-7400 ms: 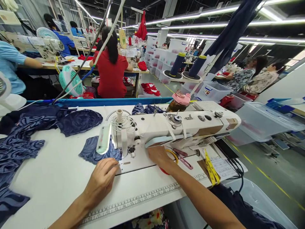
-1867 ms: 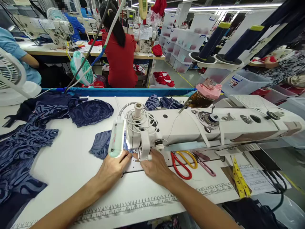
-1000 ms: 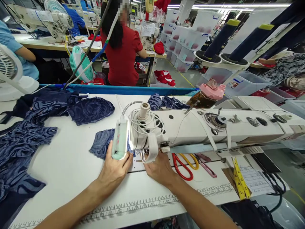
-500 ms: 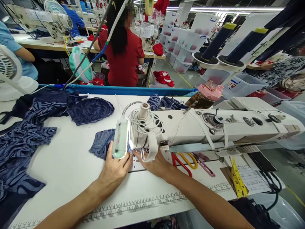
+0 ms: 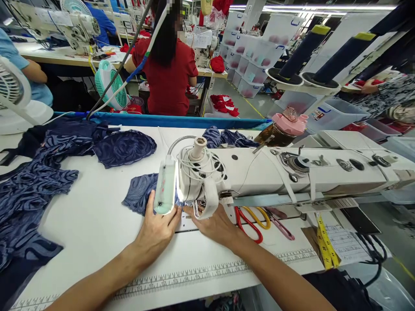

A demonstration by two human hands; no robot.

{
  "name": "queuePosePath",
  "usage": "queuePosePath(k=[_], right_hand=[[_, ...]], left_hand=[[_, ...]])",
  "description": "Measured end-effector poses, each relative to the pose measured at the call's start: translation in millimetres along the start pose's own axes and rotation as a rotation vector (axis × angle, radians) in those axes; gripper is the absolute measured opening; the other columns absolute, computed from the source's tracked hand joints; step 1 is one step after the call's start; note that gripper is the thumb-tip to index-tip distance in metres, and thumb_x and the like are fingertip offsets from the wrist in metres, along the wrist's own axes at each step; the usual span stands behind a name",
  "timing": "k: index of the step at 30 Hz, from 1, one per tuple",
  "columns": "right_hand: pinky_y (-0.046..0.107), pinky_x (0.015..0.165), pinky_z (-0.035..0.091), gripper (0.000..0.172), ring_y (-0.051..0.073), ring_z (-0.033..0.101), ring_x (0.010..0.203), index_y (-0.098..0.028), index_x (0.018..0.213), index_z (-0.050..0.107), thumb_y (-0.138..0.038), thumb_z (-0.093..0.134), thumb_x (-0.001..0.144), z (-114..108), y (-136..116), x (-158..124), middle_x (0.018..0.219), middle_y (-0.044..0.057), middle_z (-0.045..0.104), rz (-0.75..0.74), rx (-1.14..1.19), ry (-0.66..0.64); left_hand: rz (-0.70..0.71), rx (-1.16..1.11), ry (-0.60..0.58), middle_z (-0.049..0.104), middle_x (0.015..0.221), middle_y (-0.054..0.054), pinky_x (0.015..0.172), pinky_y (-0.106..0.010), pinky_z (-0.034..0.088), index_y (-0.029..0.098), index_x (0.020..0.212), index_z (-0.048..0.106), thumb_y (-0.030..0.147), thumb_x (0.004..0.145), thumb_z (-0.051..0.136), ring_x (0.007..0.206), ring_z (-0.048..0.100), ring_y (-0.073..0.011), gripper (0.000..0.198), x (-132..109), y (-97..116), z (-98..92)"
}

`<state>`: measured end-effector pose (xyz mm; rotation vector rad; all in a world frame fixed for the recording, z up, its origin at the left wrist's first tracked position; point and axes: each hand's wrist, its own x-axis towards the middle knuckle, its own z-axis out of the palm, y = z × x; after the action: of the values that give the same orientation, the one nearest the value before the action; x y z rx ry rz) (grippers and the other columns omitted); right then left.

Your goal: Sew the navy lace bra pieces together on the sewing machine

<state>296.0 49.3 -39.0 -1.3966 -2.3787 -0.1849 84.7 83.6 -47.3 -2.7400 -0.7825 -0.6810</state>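
A dark blue patterned fabric piece (image 5: pixel 140 193) lies flat at the needle area of the white sewing machine (image 5: pixel 259 172). My left hand (image 5: pixel 158 231) rests on its near edge, fingers spread and stretched forward, partly behind the pale green lamp (image 5: pixel 164 185). From the right, my right hand (image 5: pixel 215 224) reaches under the machine head, its fingertips close to those of my left hand. The machine's white guard and presser area cover most of its fingers, so their grip is hidden.
Dark blue garments (image 5: pixel 39 185) and a cup-shaped piece (image 5: pixel 126 148) lie left. Red-handled scissors (image 5: pixel 248 224), a yellow tape measure (image 5: pixel 326 242) and a printed ruler (image 5: pixel 194 276) are on the table. A pink-lidded jug (image 5: pixel 283 129) stands behind the machine. Co-workers sit beyond.
The view has shifted slightly, moving the machine a little rightward in the picture. Both hands keep nearly the same place at the fabric.
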Motion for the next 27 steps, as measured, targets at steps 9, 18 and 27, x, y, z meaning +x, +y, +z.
queuePosePath(k=[9, 18, 27], right_hand=[[0.024, 0.060, 0.044, 0.026, 0.018, 0.060, 0.083, -0.039, 0.115, 0.068, -0.032, 0.052, 0.096, -3, 10, 0, 0.105, -0.001, 0.070, 0.189, 0.198, -0.268], [0.028, 0.066, 0.043, 0.032, 0.017, 0.054, 0.068, -0.027, 0.115, 0.071, -0.014, 0.054, 0.091, 5, 3, -5, 0.067, 0.002, 0.061, 0.002, 0.010, 0.031], [0.030, 0.071, 0.043, 0.036, 0.018, 0.058, 0.077, -0.019, 0.117, 0.069, -0.007, 0.055, 0.086, 1, -5, -6, 0.076, 0.004, 0.063, -0.005, 0.023, 0.111]], left_hand=[[-0.011, -0.116, -0.004, 0.071, 0.088, -0.007, 0.100, -0.077, 0.032, 0.014, 0.100, 0.066, -0.013, 0.068, 0.037, 0.086, 0.066, -0.0231, 0.051, 0, -9, -6.8], [0.029, -0.071, 0.045, 0.071, 0.082, -0.006, 0.102, -0.079, 0.026, 0.013, 0.093, 0.066, -0.011, 0.076, 0.039, 0.088, 0.067, -0.0235, 0.040, 5, -7, -6.5], [0.057, -0.101, 0.072, 0.072, 0.082, -0.006, 0.099, -0.080, 0.030, 0.014, 0.094, 0.066, -0.011, 0.079, 0.038, 0.086, 0.068, -0.0234, 0.040, 6, -12, -9.0]])
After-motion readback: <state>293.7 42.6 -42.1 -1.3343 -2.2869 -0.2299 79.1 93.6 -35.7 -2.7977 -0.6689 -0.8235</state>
